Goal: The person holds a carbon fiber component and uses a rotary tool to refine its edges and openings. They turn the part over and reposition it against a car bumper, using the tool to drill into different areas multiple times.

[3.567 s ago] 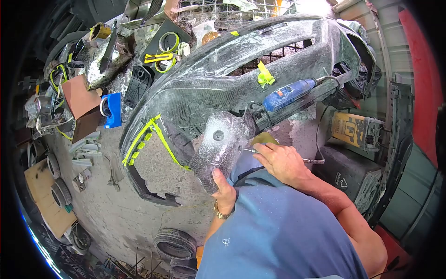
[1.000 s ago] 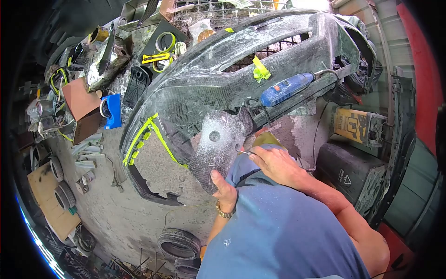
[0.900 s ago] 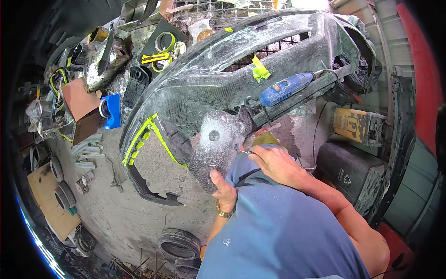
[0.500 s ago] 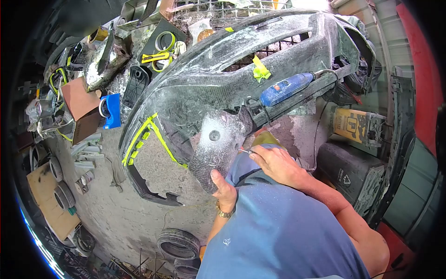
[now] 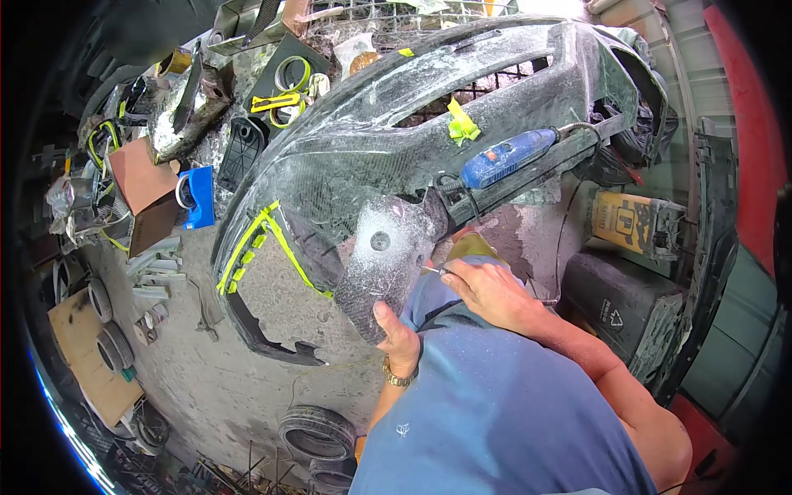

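My left hand [image 5: 399, 338] grips the lower end of a dusty carbon-fibre panel [image 5: 363, 285], thumb on its face and fingers hidden behind. White powder covers the panel around a round hole. At the panel's right edge, my right hand [image 5: 492, 295] is closed around a slim tool whose thin metal bit [image 5: 432, 268] points at the edge; it looks like a rotary tool handpiece, though the hand covers most of it. Behind the panel lies a large dark carbon-fibre bumper [image 5: 355, 169] with a blue rotary tool [image 5: 509, 159] resting on it.
Yellow tape [image 5: 463, 124] sticks to the bumper. Tape rolls [image 5: 292, 74], a yellow cutter [image 5: 275, 101] and a blue tape dispenser [image 5: 198, 198] lie at the left. A yellow box [image 5: 634, 221] and a black bin [image 5: 619, 305] stand at the right. Tyres [image 5: 317, 432] lie below.
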Available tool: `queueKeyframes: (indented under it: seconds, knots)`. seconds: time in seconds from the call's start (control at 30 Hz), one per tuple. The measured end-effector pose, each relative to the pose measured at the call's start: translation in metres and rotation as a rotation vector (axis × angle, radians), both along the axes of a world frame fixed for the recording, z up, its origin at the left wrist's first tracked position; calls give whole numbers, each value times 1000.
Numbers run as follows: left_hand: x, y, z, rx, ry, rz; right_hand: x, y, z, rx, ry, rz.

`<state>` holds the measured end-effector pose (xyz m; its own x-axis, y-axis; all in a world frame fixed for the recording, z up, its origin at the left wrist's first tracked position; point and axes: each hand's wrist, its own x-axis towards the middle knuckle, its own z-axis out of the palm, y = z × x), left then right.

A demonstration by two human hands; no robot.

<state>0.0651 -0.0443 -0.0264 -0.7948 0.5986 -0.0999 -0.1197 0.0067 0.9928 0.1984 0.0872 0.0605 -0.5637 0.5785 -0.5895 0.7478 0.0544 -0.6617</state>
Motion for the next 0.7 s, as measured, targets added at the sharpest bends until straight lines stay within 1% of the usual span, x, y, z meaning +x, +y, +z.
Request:
queueKeyframes:
  seconds: [0.03,0.13,0.27,0.37,0.43,0.47,0.53,0.63,0.7]
  knots:
    - [-1,-3,0,-33,-24,-64,0,-1,0,-9,1,8]
    - [-1,-6,-7,-31,-43,-44,0,1,1,24,19,-7]
    - [0,2,2,6,-55,-48,0,-1,2,22,33,-25]
    - [0,-1,2,-20,-56,-48,0,-1,1,20,12,12]
    - [-2,-4,-4,-15,37,-57,-1,2,2,7,-10,-3]
    - [-1,-3,-4,-14,38,-56,-1,2,1,7,-8,-1]
    - [1,-1,-5,7,48,32,0,0,0,-6,11,13]
    - [1,9,6,53,32,39,0,3,-1,47,3,-3]
    - [1,9,7,28,28,42,0,1,-3,84,13,1]
